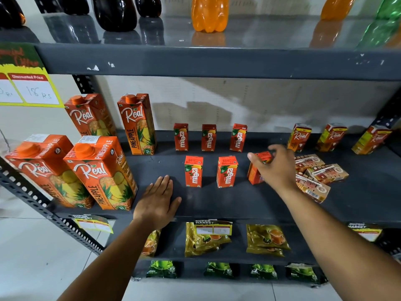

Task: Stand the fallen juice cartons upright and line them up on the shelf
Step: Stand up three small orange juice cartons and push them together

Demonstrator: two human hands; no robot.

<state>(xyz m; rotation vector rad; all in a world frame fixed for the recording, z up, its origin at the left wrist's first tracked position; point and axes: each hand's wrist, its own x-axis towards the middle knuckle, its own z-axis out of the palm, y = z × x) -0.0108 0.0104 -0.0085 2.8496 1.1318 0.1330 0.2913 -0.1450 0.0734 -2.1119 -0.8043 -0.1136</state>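
Note:
On the dark grey shelf (217, 203), my right hand (275, 168) grips a small orange Maaza carton (255, 173) at its top; the carton stands nearly upright, tilted a little. Two Maaza cartons (193, 171) (226, 171) stand upright to its left in a front row. Three more (181, 136) stand in a row behind. To the right, several small Real cartons (321, 174) lie fallen in a pile. Three small Real cartons (299, 137) stand at the back right. My left hand (158, 203) rests flat on the shelf's front edge, holding nothing.
Several tall Real pineapple cartons (102, 172) stand at the shelf's left end. The upper shelf (217, 59) carries dark, orange and green bottles. Pouches (206, 237) lie on the shelf below. A yellow price tag (30, 88) hangs at upper left.

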